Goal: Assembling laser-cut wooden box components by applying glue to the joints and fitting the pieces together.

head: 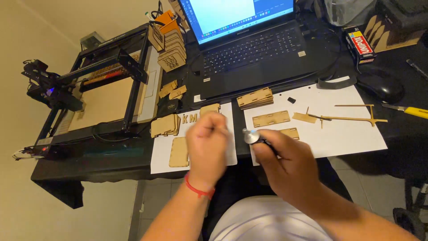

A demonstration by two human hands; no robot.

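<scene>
Bare forearms — red wristband (199, 191), left

Pale tan wooden pieces (271, 118) lie on white paper (352, 134) over a black desk (111, 154). The laptop (249, 53), top centre, is black with a light-blue and white screen. Top right sits a red, white and yellow box (360, 44); a yellow-handled knife (410, 110) at right edge. The left hand (207, 145) wears a red wristband (198, 189). The right hand (285, 163) holds a silver-tipped black tool (255, 137).

Blurred left hand (207, 145) perhaps hides a small piece.
</scene>
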